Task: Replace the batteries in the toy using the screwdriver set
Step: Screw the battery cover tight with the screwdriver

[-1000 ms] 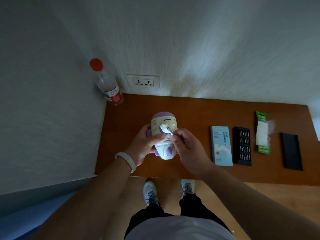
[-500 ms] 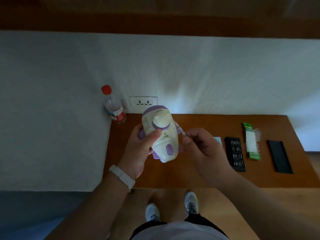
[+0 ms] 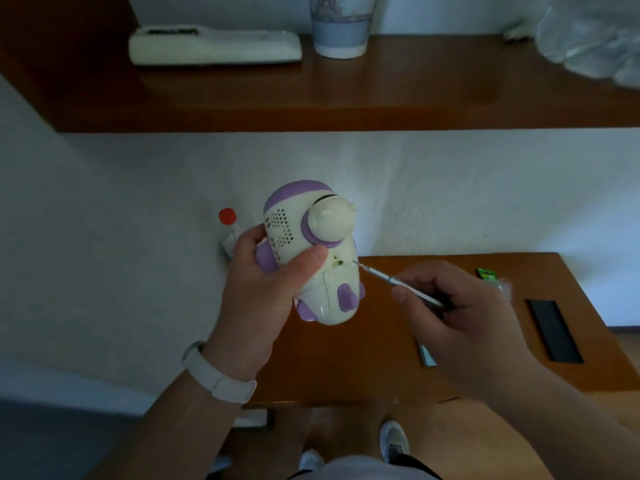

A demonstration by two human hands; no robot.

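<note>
Toy [image 3: 313,258], cream with purple trim, held up in the air above the left end of the wooden worktop [image 3: 398,362], underside turned toward the camera. Gripped around its side by the left hand [image 3: 263,289], thumb pressed across the body just below the speaker holes, white band [image 3: 218,374] on that wrist. Thin metal screwdriver [image 3: 398,282] pinched in the fingers of the right hand [image 3: 460,317], tip touching or just short of the toy's right edge beside a small dark screw hole; cannot tell which. On the worktop behind the right hand: green battery pack [image 3: 487,274] partly hidden, black strip-shaped case lid [image 3: 553,330] lying flat near the right edge, corner of a pale blue box [image 3: 426,356] showing under the wrist. Red-capped bottle [image 3: 229,230] standing against the wall behind the left hand. Above, a wooden shelf [image 3: 346,98] carrying a white remote [image 3: 214,46], a blue and white cup [image 3: 341,26] and crumpled clear plastic [image 3: 588,32]. Below, white shoes [image 3: 393,441] on the floor.
</note>
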